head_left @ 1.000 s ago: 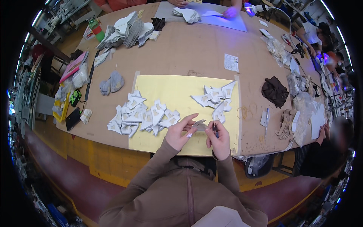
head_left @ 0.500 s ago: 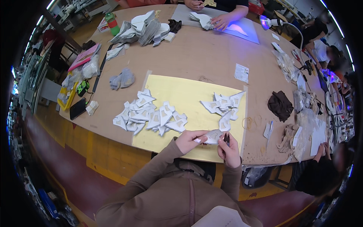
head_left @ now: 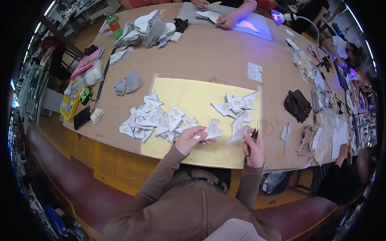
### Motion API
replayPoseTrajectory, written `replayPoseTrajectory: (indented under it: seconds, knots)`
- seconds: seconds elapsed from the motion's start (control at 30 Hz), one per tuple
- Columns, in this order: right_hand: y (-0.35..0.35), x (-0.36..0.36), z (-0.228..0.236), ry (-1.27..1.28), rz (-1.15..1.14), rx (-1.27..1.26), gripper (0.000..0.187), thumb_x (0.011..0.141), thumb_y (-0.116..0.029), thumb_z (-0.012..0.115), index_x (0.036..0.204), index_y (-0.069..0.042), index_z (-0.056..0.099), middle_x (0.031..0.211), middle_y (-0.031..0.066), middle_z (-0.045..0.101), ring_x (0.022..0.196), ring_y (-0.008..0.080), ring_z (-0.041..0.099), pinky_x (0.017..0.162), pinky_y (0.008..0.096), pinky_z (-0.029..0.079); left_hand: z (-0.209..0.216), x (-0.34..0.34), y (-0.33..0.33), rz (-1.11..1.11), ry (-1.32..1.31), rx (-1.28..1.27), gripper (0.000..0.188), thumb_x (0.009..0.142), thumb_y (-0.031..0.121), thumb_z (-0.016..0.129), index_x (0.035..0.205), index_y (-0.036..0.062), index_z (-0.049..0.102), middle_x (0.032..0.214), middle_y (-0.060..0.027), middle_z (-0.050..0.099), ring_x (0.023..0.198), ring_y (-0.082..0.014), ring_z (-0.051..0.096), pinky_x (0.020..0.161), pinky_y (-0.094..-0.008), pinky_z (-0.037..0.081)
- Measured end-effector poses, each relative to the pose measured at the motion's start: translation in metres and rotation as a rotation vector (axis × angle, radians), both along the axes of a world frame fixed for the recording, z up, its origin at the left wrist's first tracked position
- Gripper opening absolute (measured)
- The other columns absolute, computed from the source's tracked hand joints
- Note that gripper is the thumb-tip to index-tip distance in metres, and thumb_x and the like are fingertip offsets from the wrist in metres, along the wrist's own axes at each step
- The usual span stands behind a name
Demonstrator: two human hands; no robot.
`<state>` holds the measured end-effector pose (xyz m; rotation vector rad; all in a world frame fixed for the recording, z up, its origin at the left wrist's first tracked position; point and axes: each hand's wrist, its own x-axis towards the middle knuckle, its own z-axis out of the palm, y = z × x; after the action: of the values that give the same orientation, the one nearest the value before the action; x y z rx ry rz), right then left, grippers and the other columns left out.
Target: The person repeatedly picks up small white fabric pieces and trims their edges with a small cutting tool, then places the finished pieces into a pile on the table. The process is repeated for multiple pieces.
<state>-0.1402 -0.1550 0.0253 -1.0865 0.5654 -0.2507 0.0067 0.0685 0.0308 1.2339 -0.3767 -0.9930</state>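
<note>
White piece (head_left: pixel 216 131) gripped in left fingers (head_left: pixel 198 132) above yellow sheet (head_left: pixel 187 90); blurred piece (head_left: pixel 239 135) and dark tool (head_left: pixel 255 133) gripped in right fingers (head_left: pixel 249 140).

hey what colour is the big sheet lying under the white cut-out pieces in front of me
Pale yellow. The sheet shows best in the head view.
</note>
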Motion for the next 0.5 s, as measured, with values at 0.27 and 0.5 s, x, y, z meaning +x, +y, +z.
replayPoseTrajectory:
  seconds: [0.27, 0.5]
  knots:
    - [0.048, 0.017, 0.038, -0.044, -0.065, -1.053, 0.033, 0.09, 0.0, 0.06, 0.124, -0.002, 0.061, 0.112, 0.0125, 0.058, 0.088, 0.0213, 0.062, 0.075, 0.028, 0.05, -0.004, -0.008, -0.001, 0.087, -0.054, 0.008, 0.018, 0.103, 0.016, 0.051, 0.107, -0.0017, 0.055, 0.103, -0.0122, 0.071, 0.091, -0.01, 0.064, 0.081, -0.0257, 0.05]
    - [0.084, 0.028, 0.041, -0.103, 0.056, -0.935, 0.037, 0.083, 0.002, 0.068, 0.12, 0.0, 0.065, 0.084, 0.0082, 0.062, 0.06, 0.0112, 0.047, 0.055, 0.0247, 0.04, 0.002, -0.013, 0.001, 0.106, -0.046, -0.024, 0.013, 0.1, 0.012, 0.056, 0.105, -0.0006, 0.056, 0.093, -0.0042, 0.065, 0.087, -0.0073, 0.059, 0.081, -0.0231, 0.047]
